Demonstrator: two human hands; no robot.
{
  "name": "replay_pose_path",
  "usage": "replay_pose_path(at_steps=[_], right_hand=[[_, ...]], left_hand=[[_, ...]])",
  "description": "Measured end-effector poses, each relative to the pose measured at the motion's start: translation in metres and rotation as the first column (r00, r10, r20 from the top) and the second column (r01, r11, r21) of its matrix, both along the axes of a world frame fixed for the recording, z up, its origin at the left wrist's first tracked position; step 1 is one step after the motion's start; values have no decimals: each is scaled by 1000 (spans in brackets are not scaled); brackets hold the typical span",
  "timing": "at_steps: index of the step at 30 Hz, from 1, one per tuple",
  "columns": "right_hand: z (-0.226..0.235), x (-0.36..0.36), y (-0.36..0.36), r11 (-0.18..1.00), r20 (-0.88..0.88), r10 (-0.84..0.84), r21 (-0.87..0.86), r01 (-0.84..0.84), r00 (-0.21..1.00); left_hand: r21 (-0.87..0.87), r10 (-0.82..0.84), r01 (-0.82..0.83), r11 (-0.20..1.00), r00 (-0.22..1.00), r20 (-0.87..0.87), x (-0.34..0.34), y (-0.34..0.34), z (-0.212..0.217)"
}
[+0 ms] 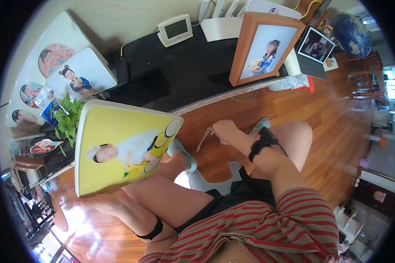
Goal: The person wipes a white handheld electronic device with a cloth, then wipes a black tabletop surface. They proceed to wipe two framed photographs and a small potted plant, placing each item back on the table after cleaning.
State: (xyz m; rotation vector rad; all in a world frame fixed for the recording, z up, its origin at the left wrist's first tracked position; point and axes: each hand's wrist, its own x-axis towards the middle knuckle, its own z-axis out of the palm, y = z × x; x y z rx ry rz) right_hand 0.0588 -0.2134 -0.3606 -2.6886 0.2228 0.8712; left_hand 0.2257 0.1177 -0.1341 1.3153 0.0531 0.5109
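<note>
My left hand point(107, 202) grips the lower edge of a photo panel point(114, 131) with a white rim and a picture of a child on yellow. The panel is tilted up at my left, in front of a black cabinet top. Over the floor near my knees, my right hand point(225, 130) is closed on a thin, pale crumpled cloth point(205, 139), whose loose end hangs out to the left. Most of the cloth is hidden in the fingers, so whether it is fabric or a wipe I cannot tell.
On the black cabinet point(162, 81) stand a wood-framed photo point(267, 52), a small white display point(175, 30), a white router point(219, 27) and more photo panels point(81, 76). A green plant point(69, 120) sits behind the held panel. A globe point(352, 35) is far right; a grey stool point(208, 179) is under me.
</note>
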Motion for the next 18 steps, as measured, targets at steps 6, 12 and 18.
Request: replay_pose_path(at_steps=[6,12,18], right_hand=[[184,15,-22,993,235,-85,-63,103,968],[292,64,-16,949,566,-69,-216,228,821],[305,181,-33,861,603,82,-445,248,794]], left_hand=[[-207,-34,17,978,996,-78,-16,16,-3],[-302,-199,164,939,976,-90,-23,40,-1],[-162,54,-76,984,989,-136,-32,19,-1]])
